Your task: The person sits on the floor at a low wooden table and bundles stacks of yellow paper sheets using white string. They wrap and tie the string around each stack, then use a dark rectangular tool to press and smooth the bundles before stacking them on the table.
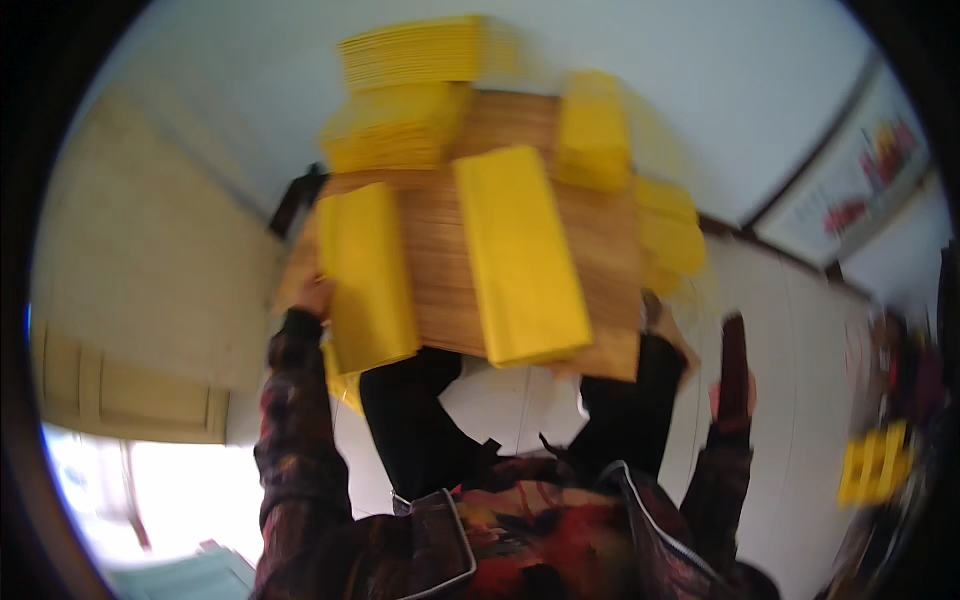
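Two long yellow stacks of what look like folded paper sheets lie on the wooden table before me. My left hand (316, 297) grips the outer edge of the left yellow stack (368, 275), which overhangs the table's near edge a little. Beside it, slightly slanted, is the right yellow stack (522, 255), touched by neither hand. Off to the right of the table, my right hand (752, 393) is closed round a dark reddish-brown flat bar (735, 360) that points away from me. Motion blur hides the finer detail of both hands.
On the wooden table (440, 250), more yellow piles (390, 125) stand at the far left, with another yellow pile (593, 130) at the far right. Yellow bundles (670, 230) hang past the right edge. A yellow slatted object (875, 465) is at far right. My legs are below the table.
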The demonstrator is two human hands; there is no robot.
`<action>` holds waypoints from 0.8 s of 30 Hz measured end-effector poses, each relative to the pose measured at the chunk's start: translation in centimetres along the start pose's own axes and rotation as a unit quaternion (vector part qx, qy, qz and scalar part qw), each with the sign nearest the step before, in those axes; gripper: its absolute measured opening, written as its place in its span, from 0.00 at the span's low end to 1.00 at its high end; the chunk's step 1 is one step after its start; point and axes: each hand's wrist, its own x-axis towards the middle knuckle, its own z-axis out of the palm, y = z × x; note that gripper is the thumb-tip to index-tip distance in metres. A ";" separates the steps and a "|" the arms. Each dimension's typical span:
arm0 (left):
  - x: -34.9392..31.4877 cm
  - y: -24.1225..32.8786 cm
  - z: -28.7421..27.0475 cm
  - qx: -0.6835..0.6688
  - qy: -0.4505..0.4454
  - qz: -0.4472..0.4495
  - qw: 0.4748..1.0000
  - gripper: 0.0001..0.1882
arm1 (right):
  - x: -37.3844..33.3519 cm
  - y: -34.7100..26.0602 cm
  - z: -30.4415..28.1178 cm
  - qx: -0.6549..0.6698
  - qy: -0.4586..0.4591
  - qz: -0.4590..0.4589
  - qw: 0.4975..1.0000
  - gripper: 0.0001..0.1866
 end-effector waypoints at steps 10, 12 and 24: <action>-4.2 12.1 -3.2 -0.132 0.067 -0.075 0.986 0.28 | 2.0 3.3 -9.1 -0.128 0.139 0.028 0.982 0.13; -4.6 18.4 -0.2 -0.103 0.026 -0.009 0.994 0.28 | 2.7 6.2 -11.3 -0.002 0.202 0.095 0.975 0.12; -4.7 33.5 13.5 0.093 0.022 0.128 0.987 0.45 | 10.6 25.7 -11.5 -0.593 0.140 0.256 0.751 0.22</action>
